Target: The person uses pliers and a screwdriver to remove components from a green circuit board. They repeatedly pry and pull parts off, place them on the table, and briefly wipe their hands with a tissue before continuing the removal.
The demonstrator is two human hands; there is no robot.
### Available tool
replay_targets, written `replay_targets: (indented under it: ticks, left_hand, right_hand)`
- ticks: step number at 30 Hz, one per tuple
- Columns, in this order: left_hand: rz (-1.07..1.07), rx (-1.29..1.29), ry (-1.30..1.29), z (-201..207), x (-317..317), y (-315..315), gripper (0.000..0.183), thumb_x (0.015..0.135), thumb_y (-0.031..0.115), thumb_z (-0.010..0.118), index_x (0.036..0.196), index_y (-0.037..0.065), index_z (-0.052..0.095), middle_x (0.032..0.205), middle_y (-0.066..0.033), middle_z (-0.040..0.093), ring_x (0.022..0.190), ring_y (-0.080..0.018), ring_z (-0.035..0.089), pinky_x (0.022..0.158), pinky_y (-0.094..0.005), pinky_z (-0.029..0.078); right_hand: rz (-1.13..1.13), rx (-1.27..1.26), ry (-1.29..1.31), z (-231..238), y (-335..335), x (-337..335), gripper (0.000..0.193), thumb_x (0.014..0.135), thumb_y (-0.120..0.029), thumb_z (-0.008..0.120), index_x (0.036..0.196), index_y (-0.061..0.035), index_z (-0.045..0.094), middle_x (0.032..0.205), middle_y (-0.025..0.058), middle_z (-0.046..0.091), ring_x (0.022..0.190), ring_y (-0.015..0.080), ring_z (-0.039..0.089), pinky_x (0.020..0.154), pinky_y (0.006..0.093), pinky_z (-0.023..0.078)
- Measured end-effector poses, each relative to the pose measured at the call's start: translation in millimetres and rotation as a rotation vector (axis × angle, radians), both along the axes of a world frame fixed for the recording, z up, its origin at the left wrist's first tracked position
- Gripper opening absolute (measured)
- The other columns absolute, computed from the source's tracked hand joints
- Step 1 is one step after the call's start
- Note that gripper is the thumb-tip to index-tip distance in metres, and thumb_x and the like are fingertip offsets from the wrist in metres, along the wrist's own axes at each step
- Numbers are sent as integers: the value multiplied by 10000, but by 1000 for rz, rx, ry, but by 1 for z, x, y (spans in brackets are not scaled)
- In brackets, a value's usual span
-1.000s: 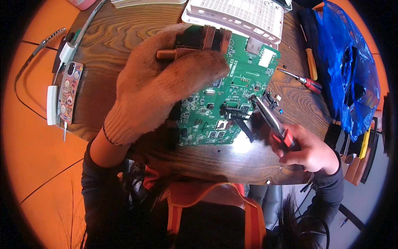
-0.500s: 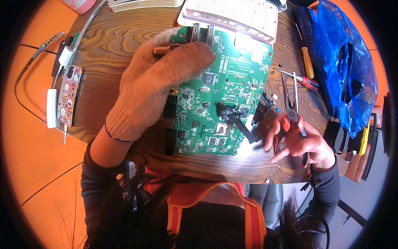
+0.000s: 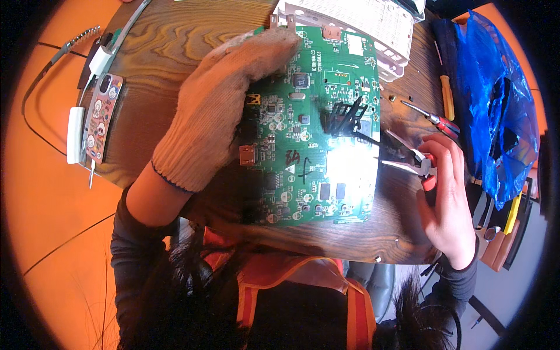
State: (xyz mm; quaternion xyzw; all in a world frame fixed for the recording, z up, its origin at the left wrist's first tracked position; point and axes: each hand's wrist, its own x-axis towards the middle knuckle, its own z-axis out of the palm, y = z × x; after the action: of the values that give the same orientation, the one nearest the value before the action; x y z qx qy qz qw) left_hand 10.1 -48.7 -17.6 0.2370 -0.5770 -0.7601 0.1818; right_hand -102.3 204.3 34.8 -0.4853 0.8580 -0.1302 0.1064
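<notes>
My left hand (image 3: 224,96), in a beige knitted work glove, is closed on the upper left edge of a green circuit board (image 3: 280,195). The board is tilted up off the table and carries chips, metal connectors and a bright glare spot. A black plastic piece (image 3: 344,118) with thin prongs stands out on its right half. My bare right hand (image 3: 446,198) grips needle-nose pliers (image 3: 421,166) with red handles. Their jaws are spread and point left at the board's right edge. The lower handles are hidden by my fingers.
White plastic housings (image 3: 350,26) lie at the back. On the right are a red-handled screwdriver (image 3: 434,119), a yellow-handled one (image 3: 447,99), small loose bits and a blue plastic bag (image 3: 501,105). At left lies a stickered phone (image 3: 105,119) with white cables.
The pliers have swung from pointing away to pointing left, with their jaws spread wider. The board has shifted and tilted in my left hand. The black piece shows farther up and right.
</notes>
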Motion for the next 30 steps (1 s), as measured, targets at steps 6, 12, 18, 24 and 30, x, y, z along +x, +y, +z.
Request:
replay_targets:
  ticks: [6,12,18,24,30]
  left_hand:
    - [48,8,-95,6,-2,7,317,899,222,566,1125,5,612,1094,-74,611,979,-151,579,857,-277,470]
    - [33,-487,-56,3,-2,1,344,888,247,596,1131,4,611,1102,-83,604,974,-158,581,858,-292,475]
    - [-11,115,-154,1,0,-1,363,878,267,609,1119,-3,613,1037,-87,616,879,-138,604,752,-265,511]
    - [-118,95,-156,7,0,-2,448,832,333,635,1141,10,599,986,-86,622,820,-139,608,698,-250,502]
    - [-6,-42,-221,6,4,-2,475,821,367,641,1145,22,596,1003,-110,612,869,-169,606,725,-279,505]
  right_hand:
    - [55,-35,60,-8,-17,-2,555,578,129,544,1115,29,446,1124,207,422,1082,400,414,954,430,344]
    - [1,88,169,-16,-30,0,536,635,79,601,1145,5,456,1132,202,464,1092,415,449,951,435,373]
    - [168,75,545,-18,-36,-8,557,563,22,638,1097,-15,484,1075,162,497,1008,358,493,806,415,421]
    - [296,89,486,-18,-42,-16,535,539,-11,632,1054,-27,492,1000,148,500,964,341,514,781,401,428]
    - [162,126,550,-17,-42,8,487,549,-39,642,1014,-27,496,924,133,510,874,333,540,716,395,440]
